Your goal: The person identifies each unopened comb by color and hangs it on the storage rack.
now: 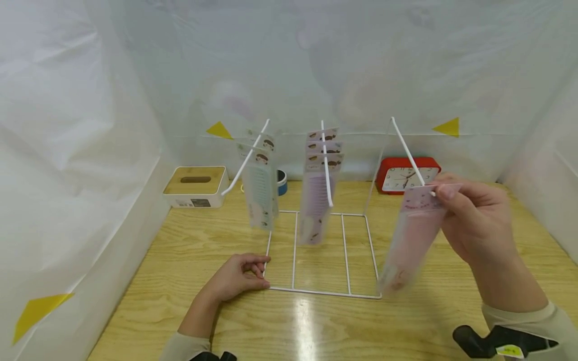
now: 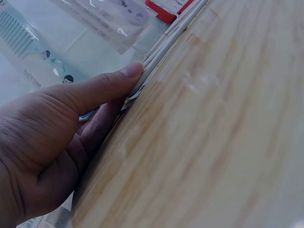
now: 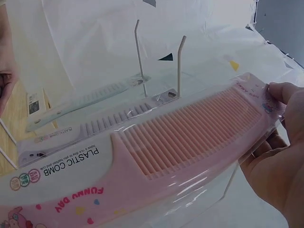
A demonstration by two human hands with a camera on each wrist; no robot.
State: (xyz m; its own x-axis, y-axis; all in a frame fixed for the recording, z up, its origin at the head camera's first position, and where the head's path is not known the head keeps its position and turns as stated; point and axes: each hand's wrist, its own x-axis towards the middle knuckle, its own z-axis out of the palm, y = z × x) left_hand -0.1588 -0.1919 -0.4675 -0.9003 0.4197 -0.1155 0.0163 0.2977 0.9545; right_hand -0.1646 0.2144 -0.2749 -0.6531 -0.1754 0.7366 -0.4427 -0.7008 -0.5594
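A white wire display rack with three long prongs stands on the table. My right hand pinches the top of a packaged pink comb between thumb and fingers, right at the tip of the right prong. Whether the prong passes through the package hole cannot be made out. In the right wrist view the pink comb lies slanted in its clear wrapper. My left hand grips the front left corner of the rack's base, thumb and fingers on the wire. Packaged green combs hang from the left prong, packaged purple combs from the middle one.
Behind the rack stand a red clock at the right and a white box with a wooden lid at the left. A blue round container sits partly hidden behind the green combs. White sheeting surrounds the wooden table.
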